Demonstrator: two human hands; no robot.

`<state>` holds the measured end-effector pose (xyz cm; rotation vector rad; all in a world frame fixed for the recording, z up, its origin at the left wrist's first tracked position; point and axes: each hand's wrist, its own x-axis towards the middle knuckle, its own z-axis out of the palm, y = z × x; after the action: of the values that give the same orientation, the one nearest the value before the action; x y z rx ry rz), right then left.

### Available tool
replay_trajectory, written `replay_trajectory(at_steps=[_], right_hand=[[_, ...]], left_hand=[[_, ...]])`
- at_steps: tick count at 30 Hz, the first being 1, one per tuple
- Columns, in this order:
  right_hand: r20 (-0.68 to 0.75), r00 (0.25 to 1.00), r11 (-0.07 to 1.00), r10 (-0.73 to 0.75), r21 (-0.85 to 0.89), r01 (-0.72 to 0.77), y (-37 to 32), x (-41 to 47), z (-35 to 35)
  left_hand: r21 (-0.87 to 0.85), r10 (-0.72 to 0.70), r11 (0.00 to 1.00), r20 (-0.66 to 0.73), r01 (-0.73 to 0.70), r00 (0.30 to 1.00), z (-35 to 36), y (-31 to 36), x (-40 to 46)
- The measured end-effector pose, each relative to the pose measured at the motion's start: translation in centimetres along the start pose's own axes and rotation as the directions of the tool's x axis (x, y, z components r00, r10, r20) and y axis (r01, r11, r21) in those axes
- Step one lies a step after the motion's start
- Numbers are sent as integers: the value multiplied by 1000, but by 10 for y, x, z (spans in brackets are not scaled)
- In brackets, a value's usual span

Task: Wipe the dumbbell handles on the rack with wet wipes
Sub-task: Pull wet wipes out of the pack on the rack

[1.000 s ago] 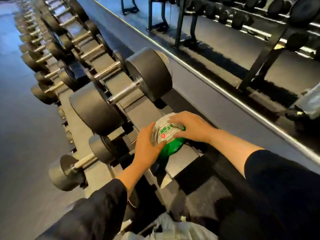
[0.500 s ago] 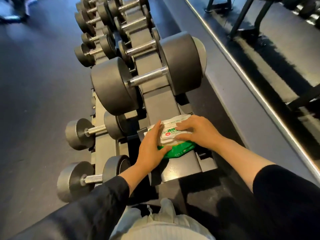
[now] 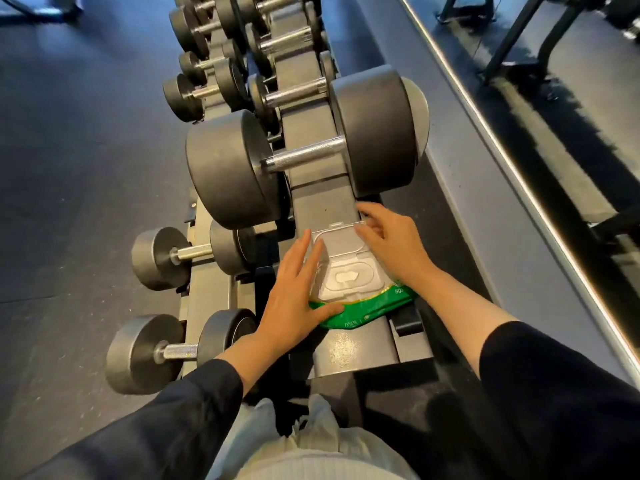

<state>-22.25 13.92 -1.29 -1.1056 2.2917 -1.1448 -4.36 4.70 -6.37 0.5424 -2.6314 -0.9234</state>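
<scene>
A green pack of wet wipes [image 3: 367,308] lies on the top shelf of the dumbbell rack [image 3: 325,202], near the shelf's front end. Its clear flip lid [image 3: 337,242] stands open toward 12 o'clock, and a white wipe [image 3: 343,278] shows in the oval opening. The left hand [image 3: 294,292] rests flat against the pack at its 9 o'clock side, fingers straight, thumb on the green front edge. The right hand [image 3: 393,244] is at 2 o'clock of the pack, fingers loosely spread, fingertips touching the lid's corner. Just beyond, at 12 o'clock, sits a large dumbbell [image 3: 304,150] with its knurled handle [image 3: 304,155] bare.
</scene>
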Motion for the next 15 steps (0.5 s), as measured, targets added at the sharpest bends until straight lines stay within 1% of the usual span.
replay_trajectory(at_steps=[1,3,4,5,7,8,9,11,13,15], right_hand=[[-47,999,1000,-13,-1,13,1,-1,-1],[-154,983,991,-97,-104,82,-1,-8,-1],[-164,976,978,-145,-173,116,-2,-15,0],[-142,973,961,-184,-233,148,-1,-22,2],[-49,986,945,-157,-296,136,0,-39,11],[-29,992,942,-125,-318,109,-1,-47,16],[-35,994,938,-104,-337,86,-2,-53,19],[-90,995,921,-45,-390,6,-8,-59,25],[-134,991,877,18,-474,-80,-18,-60,31],[-162,985,820,67,-554,-147,-29,-59,38]], left_hand=[[-10,-14,1000,20,14,1000,-2,-1,2],[-50,-37,998,53,40,998,-6,0,7],[-71,-50,996,63,55,997,-8,0,9],[-78,-60,995,71,65,996,-9,-1,12],[-35,-57,998,77,60,995,-11,-3,18],[-11,-41,999,73,42,996,-10,-5,20],[7,-19,1000,70,19,997,-10,-7,21],[45,42,998,66,-45,997,-8,-10,23],[90,118,988,81,-125,990,-7,-12,26],[83,169,980,117,-179,979,-8,-15,30]])
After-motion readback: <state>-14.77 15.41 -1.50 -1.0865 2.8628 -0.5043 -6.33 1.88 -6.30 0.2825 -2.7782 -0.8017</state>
